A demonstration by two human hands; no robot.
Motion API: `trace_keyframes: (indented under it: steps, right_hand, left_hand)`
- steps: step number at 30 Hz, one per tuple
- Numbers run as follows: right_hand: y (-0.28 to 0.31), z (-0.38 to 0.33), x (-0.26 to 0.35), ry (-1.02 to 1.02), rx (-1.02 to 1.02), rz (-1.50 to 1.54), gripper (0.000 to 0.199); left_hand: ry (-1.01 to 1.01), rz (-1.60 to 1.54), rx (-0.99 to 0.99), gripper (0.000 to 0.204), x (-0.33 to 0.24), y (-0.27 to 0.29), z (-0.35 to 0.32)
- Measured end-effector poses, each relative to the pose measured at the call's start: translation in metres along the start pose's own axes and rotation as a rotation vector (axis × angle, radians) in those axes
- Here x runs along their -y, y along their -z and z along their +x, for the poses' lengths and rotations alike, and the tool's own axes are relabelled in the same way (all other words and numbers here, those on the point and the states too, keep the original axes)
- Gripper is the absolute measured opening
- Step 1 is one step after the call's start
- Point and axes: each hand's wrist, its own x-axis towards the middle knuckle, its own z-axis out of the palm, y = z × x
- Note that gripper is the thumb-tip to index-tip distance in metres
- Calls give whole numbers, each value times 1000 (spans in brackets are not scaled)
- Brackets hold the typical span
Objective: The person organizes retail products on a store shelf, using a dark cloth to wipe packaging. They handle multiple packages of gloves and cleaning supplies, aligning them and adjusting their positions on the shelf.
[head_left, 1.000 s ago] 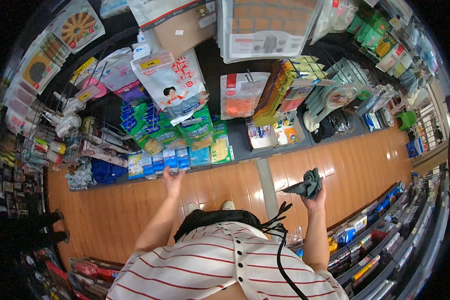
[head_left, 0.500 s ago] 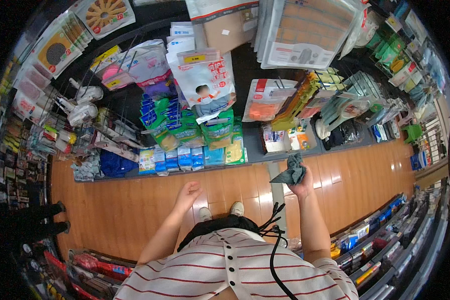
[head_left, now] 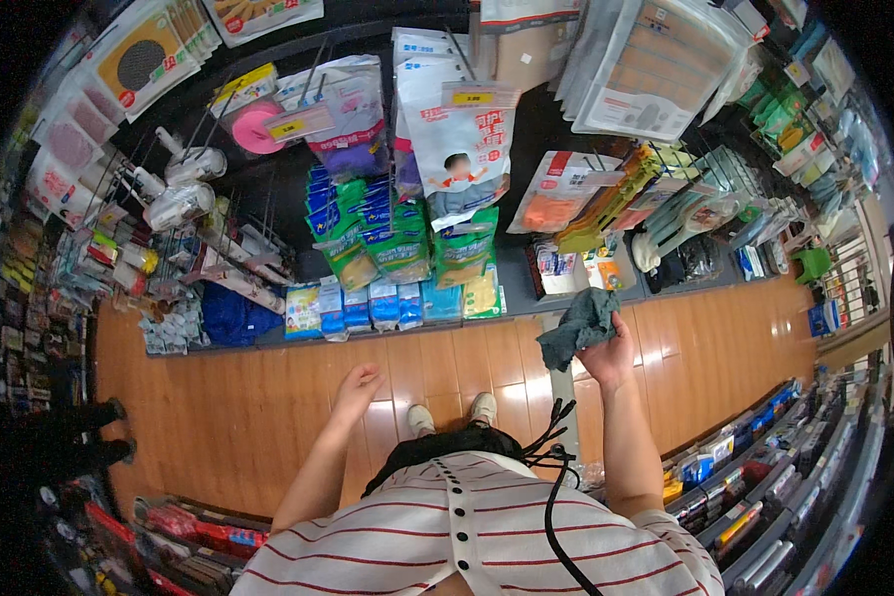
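Shop aisle, head view: glossy brown floor [head_left: 219, 417] spans the middle, with a dark display shelf [head_left: 646, 304] behind it from 9 round to 3 o'clock. On its hooks hang a white-and-red packet [head_left: 462, 124] at 12 and green packets [head_left: 405, 256] between 10 and 11; blue packs [head_left: 358, 308] stand along the ledge at 9. Right hand [head_left: 614, 360], between 3 and 4 o'clock: fingers gripping a dark green cloth [head_left: 578, 326], crumpled, its loose end drooping toward 8. Cloth is just past 3, held above the floor and overlapping the ledge in view; nearest item beyond it, an open box [head_left: 609, 271] of small goods, between 2 and 3. Left hand [head_left: 356, 392], between 7 and 8: fingers loosely curled; cannot tell whether fully closed. It is well apart from the cloth. Pale shoes [head_left: 420, 419] and striped shirt [head_left: 387, 526] at 6. Low racks [head_left: 755, 497] of goods at 4.
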Motion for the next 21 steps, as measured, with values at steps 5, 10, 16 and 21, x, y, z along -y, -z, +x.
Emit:
trace_keyframes:
  steps: [5, 10, 16, 21]
  right_hand:
    - [-1, 10, -14, 112, -111, -224, 36]
    - [-37, 5, -28, 111, -81, -254, 40]
    - [-100, -9, -42, -33, 22, -334, 38]
    - [-139, -6, -70, -238, 305, -595, 42]
  left_hand:
    - [29, -139, 16, 36, -16, 9, -3]
    - [104, -181, 49, 37, -14, 25, -6]
    - [56, -284, 157, 50, -44, 16, -6]
    - [46, -605, 264, 73, -91, -18, -4]
